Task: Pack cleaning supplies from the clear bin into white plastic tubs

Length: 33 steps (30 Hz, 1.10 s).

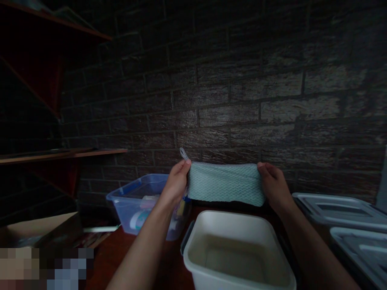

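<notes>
A pale green textured cloth (225, 183) with a checked edging and a small hanging loop is stretched out flat between my two hands. My left hand (178, 179) pinches its upper left corner, just below the loop. At the upper right corner my right hand (273, 181) grips the cloth between thumb and fingers. Below the cloth and nearer to me stands a white plastic bin (238, 219) with dark side handles, its top uncovered. The bare inside floor of the bin shows.
Left of the white bin, a clear bluish plastic box (127, 205) holds several items. Two grey lids (341, 207) lie at the right. A cardboard box (45, 227) is at the lower left, under wooden shelves (90, 152). A dark brick wall (211, 96) rises behind the brown table (111, 257).
</notes>
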Tool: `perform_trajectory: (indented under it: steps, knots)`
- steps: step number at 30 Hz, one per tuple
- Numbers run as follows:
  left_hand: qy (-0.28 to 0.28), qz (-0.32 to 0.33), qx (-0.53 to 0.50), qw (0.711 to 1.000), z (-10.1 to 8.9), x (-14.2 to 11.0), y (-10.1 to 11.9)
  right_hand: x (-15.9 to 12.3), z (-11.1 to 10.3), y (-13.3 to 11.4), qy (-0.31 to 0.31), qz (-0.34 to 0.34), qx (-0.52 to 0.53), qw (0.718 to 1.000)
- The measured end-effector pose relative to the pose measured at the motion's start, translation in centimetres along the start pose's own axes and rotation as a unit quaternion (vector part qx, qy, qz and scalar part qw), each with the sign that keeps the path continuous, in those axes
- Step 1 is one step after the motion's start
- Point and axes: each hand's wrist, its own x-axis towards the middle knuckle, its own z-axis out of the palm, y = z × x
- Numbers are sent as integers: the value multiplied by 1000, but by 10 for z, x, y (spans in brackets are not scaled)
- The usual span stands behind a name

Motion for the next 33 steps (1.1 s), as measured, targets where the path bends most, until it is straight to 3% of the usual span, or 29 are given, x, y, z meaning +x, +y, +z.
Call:
perform_trajectory:
  steps: [4, 11, 17, 19, 24, 26, 30, 33]
  knots:
    - [90, 96, 117, 984, 3, 1, -6, -4, 6, -2, 1, -20, 6, 1000]
    - [52, 143, 215, 965, 5, -2, 1, 0, -5, -7, 55, -70, -32, 995]
    - [40, 141, 223, 964, 4, 0, 0, -6, 7, -12, -69, -13, 29, 997]
    - [40, 140, 228, 963, 1, 1, 0, -6, 8, -12, -83, 0, 38, 996]
    - [52, 138, 232, 961, -5, 4, 0, -1, 2, -6, -7, -19, 34, 999]
    - [50, 139, 230, 962, -3, 3, 1, 2, -1, -3, -11, -28, 19, 999]
    - [13, 145, 222, 964, 6, -7, 13, 2, -3, -7, -65, -31, -29, 997]
    - [-101, 146, 220, 959, 18, -27, 33, -11, -2, -28, -155, -47, -28, 986]
